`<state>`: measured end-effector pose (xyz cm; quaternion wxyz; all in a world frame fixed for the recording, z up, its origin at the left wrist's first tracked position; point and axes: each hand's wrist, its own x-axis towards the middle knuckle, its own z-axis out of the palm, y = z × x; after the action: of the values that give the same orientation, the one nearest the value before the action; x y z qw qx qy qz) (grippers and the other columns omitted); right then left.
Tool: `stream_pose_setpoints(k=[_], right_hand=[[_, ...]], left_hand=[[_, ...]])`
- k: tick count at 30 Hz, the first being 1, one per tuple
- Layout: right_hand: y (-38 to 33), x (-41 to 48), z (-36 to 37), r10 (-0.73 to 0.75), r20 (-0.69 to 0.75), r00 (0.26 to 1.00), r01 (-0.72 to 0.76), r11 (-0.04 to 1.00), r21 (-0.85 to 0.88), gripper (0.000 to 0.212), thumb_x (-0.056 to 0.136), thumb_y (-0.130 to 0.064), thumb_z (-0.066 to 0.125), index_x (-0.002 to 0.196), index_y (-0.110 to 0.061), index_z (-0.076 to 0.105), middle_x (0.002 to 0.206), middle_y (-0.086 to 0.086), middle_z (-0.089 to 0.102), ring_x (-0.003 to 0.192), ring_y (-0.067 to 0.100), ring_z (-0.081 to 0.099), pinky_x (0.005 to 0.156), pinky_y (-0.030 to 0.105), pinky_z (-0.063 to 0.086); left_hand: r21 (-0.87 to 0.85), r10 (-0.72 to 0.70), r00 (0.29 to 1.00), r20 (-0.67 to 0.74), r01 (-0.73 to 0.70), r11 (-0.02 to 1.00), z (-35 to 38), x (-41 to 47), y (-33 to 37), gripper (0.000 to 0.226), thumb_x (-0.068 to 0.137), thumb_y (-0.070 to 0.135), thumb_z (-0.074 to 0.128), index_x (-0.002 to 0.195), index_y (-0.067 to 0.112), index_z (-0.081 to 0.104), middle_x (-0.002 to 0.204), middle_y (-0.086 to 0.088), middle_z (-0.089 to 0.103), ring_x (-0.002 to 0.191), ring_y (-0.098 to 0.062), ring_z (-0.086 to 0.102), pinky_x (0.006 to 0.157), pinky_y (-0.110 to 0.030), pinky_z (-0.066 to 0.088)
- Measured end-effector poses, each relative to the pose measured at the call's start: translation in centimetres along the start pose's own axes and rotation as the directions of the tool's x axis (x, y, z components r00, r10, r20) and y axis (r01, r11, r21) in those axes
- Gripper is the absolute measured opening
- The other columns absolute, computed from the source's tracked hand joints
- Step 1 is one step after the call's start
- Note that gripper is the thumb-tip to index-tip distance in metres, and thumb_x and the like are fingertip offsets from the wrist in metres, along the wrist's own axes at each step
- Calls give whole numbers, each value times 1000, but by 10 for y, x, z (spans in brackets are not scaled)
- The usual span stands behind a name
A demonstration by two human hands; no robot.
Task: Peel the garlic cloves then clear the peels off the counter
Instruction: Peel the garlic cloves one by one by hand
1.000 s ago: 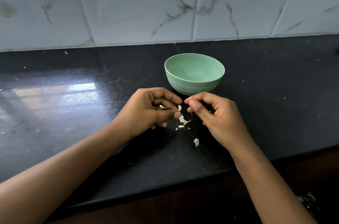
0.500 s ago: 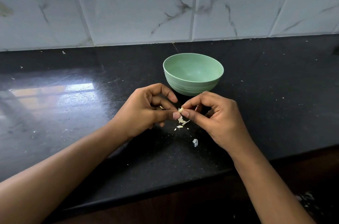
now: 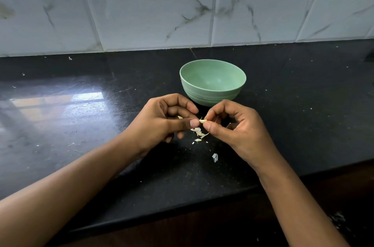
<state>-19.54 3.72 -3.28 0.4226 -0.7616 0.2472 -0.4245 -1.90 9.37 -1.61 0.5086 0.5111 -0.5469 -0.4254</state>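
Your left hand (image 3: 162, 119) is pinching the garlic clove (image 3: 203, 120) in a closed grip above the counter (image 3: 81, 125). Its long axis is seemingly pointing right, where your right hand (image 3: 236, 127) is nipping its exposed tip, just above the loose peels (image 3: 199, 132).
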Motion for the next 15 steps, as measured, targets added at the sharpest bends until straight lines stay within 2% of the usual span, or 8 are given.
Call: stream_pose_setpoints(k=[6, 10, 12, 15], right_hand=[[1, 0, -1, 60, 7, 998, -60, 998, 27, 14, 73, -21, 75, 80, -12, 68, 66, -6, 62, 62, 7, 54, 53, 12, 41], [2, 0, -1, 103, 2, 995, -103, 993, 64, 8, 77, -10, 76, 81, -13, 69, 68, 2, 65, 64, 9, 56, 46, 20, 45], [3, 0, -1, 88, -10, 996, -87, 994, 67, 10, 76, -12, 77, 80, -14, 69, 70, 6, 66, 64, 10, 56, 47, 18, 44], [3, 0, -1, 33, -21, 999, -33, 999, 22, 12, 73, -17, 79, 80, -14, 70, 68, 0, 66, 62, 5, 57, 54, 13, 43]], left_hand=[[37, 56, 998, -29, -55, 998, -1, 0, 0, 24, 66, 16, 76, 85, 15, 61, 71, -2, 70, 42, -8, 51, 36, -18, 32], [96, 108, 994, -23, -106, 990, 1, -2, 0, 25, 66, 18, 76, 87, 15, 63, 73, -2, 72, 46, -11, 55, 37, -19, 39], [90, 81, 997, 4, -81, 993, 2, -3, 0, 27, 65, 22, 76, 90, 17, 66, 77, -3, 73, 52, -12, 61, 41, -21, 44], [91, 28, 999, 20, -30, 995, 3, -4, -2, 17, 67, 28, 73, 83, 20, 72, 74, -5, 73, 55, -12, 63, 43, -20, 47]])
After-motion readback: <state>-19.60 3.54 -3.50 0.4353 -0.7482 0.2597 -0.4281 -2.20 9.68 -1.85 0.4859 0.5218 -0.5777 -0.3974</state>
